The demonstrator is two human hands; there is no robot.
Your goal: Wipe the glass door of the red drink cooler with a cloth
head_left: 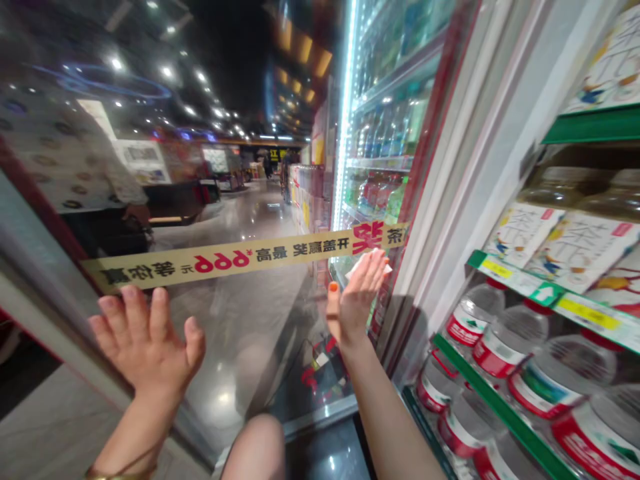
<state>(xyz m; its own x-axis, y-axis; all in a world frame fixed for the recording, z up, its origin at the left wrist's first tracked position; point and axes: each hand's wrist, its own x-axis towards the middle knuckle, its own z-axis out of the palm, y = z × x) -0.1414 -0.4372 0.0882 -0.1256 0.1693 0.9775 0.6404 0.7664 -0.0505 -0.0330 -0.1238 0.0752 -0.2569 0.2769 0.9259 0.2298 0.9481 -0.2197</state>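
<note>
A glass door (240, 320) fills the middle of the view, crossed by a yellow sticker strip (220, 260) with black and red characters that read reversed. My left hand (150, 340) is open at the door's lower left, fingers spread, just below the strip; whether it touches the pane I cannot tell. Over by the strip's right end, my right hand (355, 303) lies flat with fingers together, holding a white tissue (387, 269) against the glass. Only the edges of the tissue show; my fingers hide the rest.
Shelves of red-labelled water bottles (545, 387) and boxed tea drinks (575, 247) stand close on the right, behind a white frame (450, 193). Through the glass appear a lit drinks cooler (390, 127) and a person in a patterned top (60, 153). My knee (255, 447) is bent below.
</note>
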